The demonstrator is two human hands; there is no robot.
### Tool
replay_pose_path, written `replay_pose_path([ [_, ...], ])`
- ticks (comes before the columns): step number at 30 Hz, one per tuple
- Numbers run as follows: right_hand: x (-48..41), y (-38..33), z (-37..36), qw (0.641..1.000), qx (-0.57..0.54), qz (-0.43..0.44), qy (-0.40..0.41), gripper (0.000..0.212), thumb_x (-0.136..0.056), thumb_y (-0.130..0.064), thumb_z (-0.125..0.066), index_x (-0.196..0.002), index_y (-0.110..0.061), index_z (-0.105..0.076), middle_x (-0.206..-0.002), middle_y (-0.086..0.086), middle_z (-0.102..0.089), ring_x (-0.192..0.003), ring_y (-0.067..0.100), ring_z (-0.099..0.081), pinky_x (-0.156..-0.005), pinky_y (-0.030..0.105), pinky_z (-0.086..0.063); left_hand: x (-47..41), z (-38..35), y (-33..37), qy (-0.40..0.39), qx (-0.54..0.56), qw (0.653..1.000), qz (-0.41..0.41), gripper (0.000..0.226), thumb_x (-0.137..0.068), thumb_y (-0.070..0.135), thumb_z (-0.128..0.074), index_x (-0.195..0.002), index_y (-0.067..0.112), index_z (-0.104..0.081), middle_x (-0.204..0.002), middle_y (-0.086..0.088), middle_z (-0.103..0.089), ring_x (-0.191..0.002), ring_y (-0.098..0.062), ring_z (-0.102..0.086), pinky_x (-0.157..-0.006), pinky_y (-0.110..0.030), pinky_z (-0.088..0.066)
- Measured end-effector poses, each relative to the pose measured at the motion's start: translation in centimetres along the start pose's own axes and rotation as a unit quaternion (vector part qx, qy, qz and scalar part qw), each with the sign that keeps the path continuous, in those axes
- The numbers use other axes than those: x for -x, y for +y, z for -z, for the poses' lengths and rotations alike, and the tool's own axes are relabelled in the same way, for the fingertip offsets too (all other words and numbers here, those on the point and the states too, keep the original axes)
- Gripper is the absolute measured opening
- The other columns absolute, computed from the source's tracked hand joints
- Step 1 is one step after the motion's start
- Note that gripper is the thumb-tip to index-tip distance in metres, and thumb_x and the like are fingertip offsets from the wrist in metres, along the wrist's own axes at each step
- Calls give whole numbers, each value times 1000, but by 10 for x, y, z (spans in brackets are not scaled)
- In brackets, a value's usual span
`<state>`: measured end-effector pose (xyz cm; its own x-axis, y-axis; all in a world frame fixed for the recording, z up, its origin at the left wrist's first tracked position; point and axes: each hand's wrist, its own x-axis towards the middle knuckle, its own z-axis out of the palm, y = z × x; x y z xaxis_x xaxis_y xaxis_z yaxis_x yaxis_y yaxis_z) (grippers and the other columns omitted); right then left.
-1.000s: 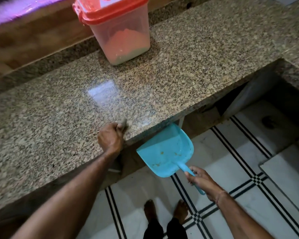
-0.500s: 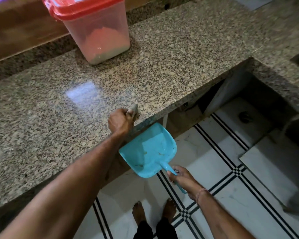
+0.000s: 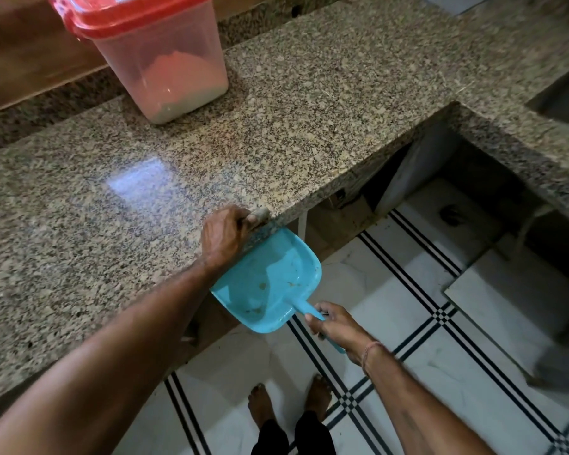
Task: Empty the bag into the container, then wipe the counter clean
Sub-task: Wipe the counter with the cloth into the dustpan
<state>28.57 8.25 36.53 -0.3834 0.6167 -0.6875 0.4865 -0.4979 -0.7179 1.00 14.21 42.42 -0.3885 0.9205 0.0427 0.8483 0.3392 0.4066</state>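
counter (image 3: 309,133) edge: cloth (image 3: 261,213) in left grip (image 3: 224,238), dustpan (image 3: 270,284) beneath

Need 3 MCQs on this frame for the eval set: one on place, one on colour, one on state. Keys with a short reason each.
1. Where is the dustpan?
A) flat on top of the counter
B) just below the front edge of the counter
C) lying on the floor

2. What colour is the lid of the container?
A) green
B) red
C) white

3. What is the right hand doing?
A) gripping the dustpan's handle
B) resting open on the counter
C) lifting the container

Key:
1 B: the pan is held off the floor under the counter's edge, by the left hand, which grips a greyish wad.
2 B: the lid is red over a clear body.
3 A: its fingers curl round the blue handle.
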Motion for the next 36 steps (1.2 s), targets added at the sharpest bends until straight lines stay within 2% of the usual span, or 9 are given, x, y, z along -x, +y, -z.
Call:
replay_pose_path([
  [3,0,-4,-6,1000,-6,-9,-5,11,-101,-23,-61,-99,-13,-64,-86,2,-57,-76,10,-51,-66,20,-47,2,0,4,4,-3,1000,12,35,-105,35,-57,-71,26,-51,-67,11,-47,-58,-5,-44,-52,-18,-33],
  [10,-5,-26,-21,1000,0,-22,18,31,-99,-24,-62,-116,2,-64,-84,4,-61,-79,14,-54,-73,30,-49,-41,6,2,-96,5,992,78,40,-101,51,-58,-79,19,-63,-63,3,-50,-52,-10,-42,-45,-22,-34],
  [14,-4,-32,-21,999,-2,-32,25,30,-98,-24,-63,-117,-1,-65,-85,4,-63,-80,16,-54,-73,32,-49,-5,8,5,-28,61,996,53,38,-104,42,-56,-81,15,-71,-64,3,-60,-48,-8,-48,-43,-20,-33],
  [16,-3,-32,-22,999,-2,-35,27,30,-97,-24,-63,-116,-1,-65,-85,4,-62,-79,16,-54,-72,32,-48,26,6,11,10,60,998,12,35,-104,41,-56,-86,16,-73,-75,3,-66,-56,-5,-53,-48,-14,-33],
  [19,2,-33,-24,999,4,-34,27,26,-98,-23,-63,-112,-1,-66,-83,3,-60,-77,14,-53,-69,29,-47,69,-11,14,-32,21,999,-19,35,-101,46,-59,-80,20,-70,-80,9,-63,-66,-8,-59,-55,-18,-40],
  [23,5,-35,-19,1000,0,-26,17,26,-99,-24,-62,-110,-1,-66,-81,2,-59,-78,15,-52,-71,30,-46,75,-11,6,-33,106,993,30,18,-100,30,-61,-86,32,-71,-85,17,-63,-73,0,-58,-59,-13,-36],
  [27,6,-31,-17,1000,-1,-22,7,27,-100,-23,-62,-112,1,-66,-80,1,-58,-75,12,-51,-70,27,-46,31,28,6,63,207,972,90,19,-98,33,-67,-99,17,-78,-92,3,-71,-77,-1,-60,-56,-7,-41],
  [31,5,-24,-18,1000,-7,-12,0,23,-101,-22,-60,-109,-1,-65,-80,-1,-57,-70,7,-50,-64,20,-44,-9,32,-17,110,209,960,147,22,-95,37,-70,-99,17,-76,-101,1,-70,-93,-16,-66,-74,-29,-60],
  [36,1,-12,-15,1000,-6,-14,-11,23,-101,-23,-61,-111,-3,-66,-86,1,-58,-73,7,-51,-58,14,-43,6,-1,-20,54,64,995,62,29,-95,42,-69,-109,18,-78,-104,2,-65,-92,-8,-53,-63,-10,-31],
])
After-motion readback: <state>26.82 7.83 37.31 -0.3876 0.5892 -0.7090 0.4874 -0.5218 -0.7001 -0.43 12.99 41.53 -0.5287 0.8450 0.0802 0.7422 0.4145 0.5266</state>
